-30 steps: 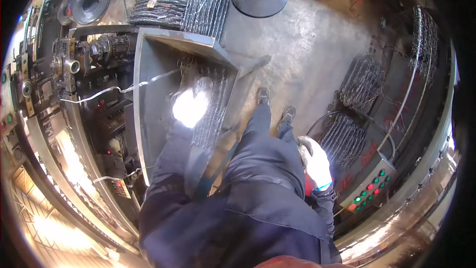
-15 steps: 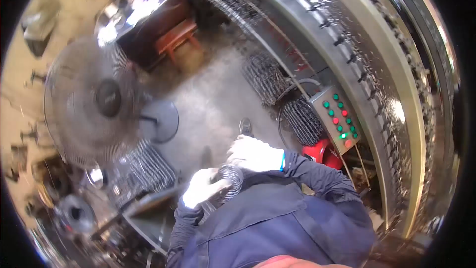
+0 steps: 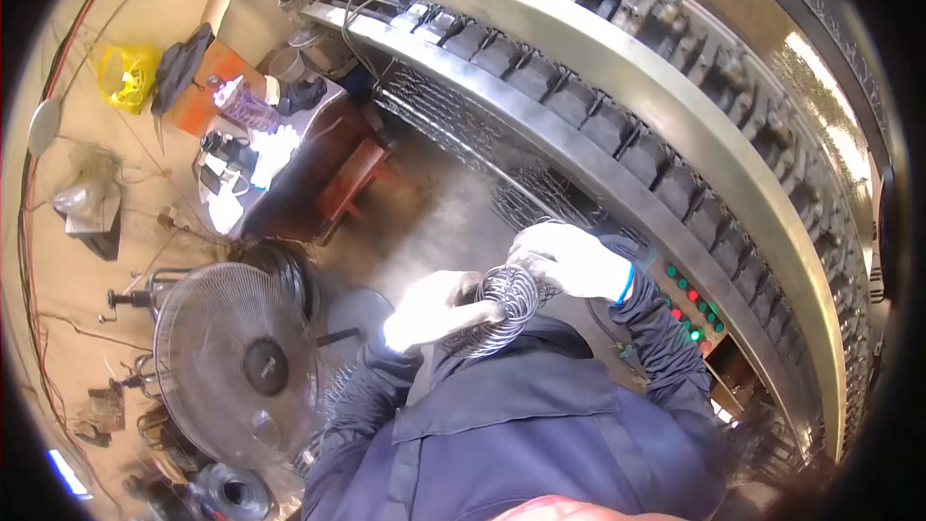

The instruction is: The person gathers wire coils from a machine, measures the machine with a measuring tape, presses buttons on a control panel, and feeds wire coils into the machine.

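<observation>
My left hand (image 3: 436,309), in a white glove, is wrapped around a bundle of shiny wire rings (image 3: 508,294) in front of my chest. The thumb lies across the near side, and the open end of the bundle faces up. At its right edge, my right hand (image 3: 569,259), also gloved, has its fingers curled down and pressed together. Whatever sits between those fingertips is hidden or too small to name. The long machine (image 3: 579,101) with its curved metal rails and row of dark blocks runs beyond my hands.
To the left stands a large floor fan (image 3: 236,362). A cluttered table (image 3: 323,111) and a reddish stool (image 3: 355,178) are farther off. The button panel (image 3: 690,304) is beside my right forearm. Wire bundles (image 3: 526,195) lie under the machine.
The view has tilted up and shifted toward the machine. Both hands and the wire rings appear higher and farther right. My left hand keeps its hold; the right hand has come to the rings' right edge.
</observation>
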The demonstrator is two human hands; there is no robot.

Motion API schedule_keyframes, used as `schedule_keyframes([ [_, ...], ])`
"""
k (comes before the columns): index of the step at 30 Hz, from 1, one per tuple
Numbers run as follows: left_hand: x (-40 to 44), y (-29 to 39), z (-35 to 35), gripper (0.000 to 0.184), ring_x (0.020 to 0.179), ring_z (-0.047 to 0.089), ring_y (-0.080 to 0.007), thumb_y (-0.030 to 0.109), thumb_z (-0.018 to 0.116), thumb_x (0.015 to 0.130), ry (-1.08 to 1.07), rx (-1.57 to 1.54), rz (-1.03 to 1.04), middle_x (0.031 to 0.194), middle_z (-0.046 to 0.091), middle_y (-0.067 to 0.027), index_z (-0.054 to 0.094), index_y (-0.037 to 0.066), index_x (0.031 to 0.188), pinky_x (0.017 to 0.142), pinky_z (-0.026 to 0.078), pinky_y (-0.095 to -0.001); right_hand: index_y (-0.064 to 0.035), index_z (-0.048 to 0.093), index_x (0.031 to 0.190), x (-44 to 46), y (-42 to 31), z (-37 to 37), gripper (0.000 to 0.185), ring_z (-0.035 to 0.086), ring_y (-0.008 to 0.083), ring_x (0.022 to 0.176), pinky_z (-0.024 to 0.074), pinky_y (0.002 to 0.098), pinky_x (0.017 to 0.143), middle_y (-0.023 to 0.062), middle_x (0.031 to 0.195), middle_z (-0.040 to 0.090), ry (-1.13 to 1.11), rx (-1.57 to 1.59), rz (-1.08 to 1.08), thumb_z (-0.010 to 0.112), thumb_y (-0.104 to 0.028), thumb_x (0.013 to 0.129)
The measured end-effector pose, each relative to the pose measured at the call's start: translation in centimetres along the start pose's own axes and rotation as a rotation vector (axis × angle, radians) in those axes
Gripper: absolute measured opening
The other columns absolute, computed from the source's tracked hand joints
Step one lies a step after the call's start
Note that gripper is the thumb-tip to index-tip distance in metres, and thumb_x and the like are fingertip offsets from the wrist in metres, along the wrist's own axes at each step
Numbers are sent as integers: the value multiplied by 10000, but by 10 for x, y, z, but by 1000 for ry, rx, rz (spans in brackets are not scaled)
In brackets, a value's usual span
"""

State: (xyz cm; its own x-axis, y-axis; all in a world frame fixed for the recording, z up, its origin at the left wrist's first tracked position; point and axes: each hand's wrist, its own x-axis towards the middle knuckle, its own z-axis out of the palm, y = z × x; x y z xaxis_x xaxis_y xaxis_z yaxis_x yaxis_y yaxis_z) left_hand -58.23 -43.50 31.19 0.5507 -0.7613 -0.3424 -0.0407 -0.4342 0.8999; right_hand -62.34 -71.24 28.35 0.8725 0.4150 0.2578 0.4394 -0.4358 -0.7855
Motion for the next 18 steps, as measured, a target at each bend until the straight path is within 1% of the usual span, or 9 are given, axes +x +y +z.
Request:
schedule_keyframes([
  [2,23,2,-35,480,928,719,-194,416,762,937,-50,-119,18,1007,775,-150,734,-2,1171,871,536,-353,-65,765,974,31,9,-4,180,679,314,954,534,429,882,111,957,722,85,-107,50,707,-226,921],
  [5,53,13,-99,498,951,710,-169,418,766,934,-166,44,-140,1023,770,-153,724,-6,1192,876,533,-337,-69,762,926,83,15,-10,133,669,301,890,534,407,825,105,925,715,243,-79,135,753,-191,875],
  [6,61,14,-119,516,932,725,-199,438,770,920,-170,-11,-68,1015,768,-153,724,13,1208,867,540,-355,-75,758,932,102,14,-11,122,658,300,847,530,389,794,101,910,706,351,-44,140,783,-146,835],
  [8,80,16,-159,467,816,682,-189,416,787,891,-141,138,25,899,730,-136,726,0,1093,772,523,-351,-39,726,1027,137,35,-4,182,670,213,854,543,360,803,85,946,730,656,344,197,751,-186,921],
  [9,88,18,-181,430,701,639,-180,393,804,861,-98,271,115,782,691,-120,727,-14,978,677,506,-347,-13,700,1094,151,47,-1,243,673,188,884,551,347,820,99,1000,734,797,267,284,726,-217,965],
  [10,93,20,-199,473,706,677,-254,445,790,835,-118,234,53,788,681,-169,731,-4,973,690,520,-372,12,674,1162,166,58,2,304,676,164,914,559,334,836,113,1053,739,933,198,379,701,-249,1008],
  [11,98,17,-220,473,706,677,-254,445,790,835,-138,225,49,788,681,-169,731,-4,973,690,520,-372,8,660,1228,182,76,12,327,688,223,975,567,364,859,143,1131,716,1026,-59,423,707,-219,997],
  [13,110,7,-263,549,911,736,-319,524,728,923,-232,358,74,1006,753,-183,728,54,1207,832,549,-404,-14,641,1338,206,132,38,397,695,322,1075,578,415,899,186,1261,671,1128,-681,541,718,-161,978],
  [18,133,-19,-322,533,846,711,-350,530,728,923,-294,263,108,916,710,-213,726,22,1086,770,528,-435,-143,654,1388,284,161,51,410,657,398,1139,556,462,960,208,1277,644,1178,-730,463,701,-99,983],
])
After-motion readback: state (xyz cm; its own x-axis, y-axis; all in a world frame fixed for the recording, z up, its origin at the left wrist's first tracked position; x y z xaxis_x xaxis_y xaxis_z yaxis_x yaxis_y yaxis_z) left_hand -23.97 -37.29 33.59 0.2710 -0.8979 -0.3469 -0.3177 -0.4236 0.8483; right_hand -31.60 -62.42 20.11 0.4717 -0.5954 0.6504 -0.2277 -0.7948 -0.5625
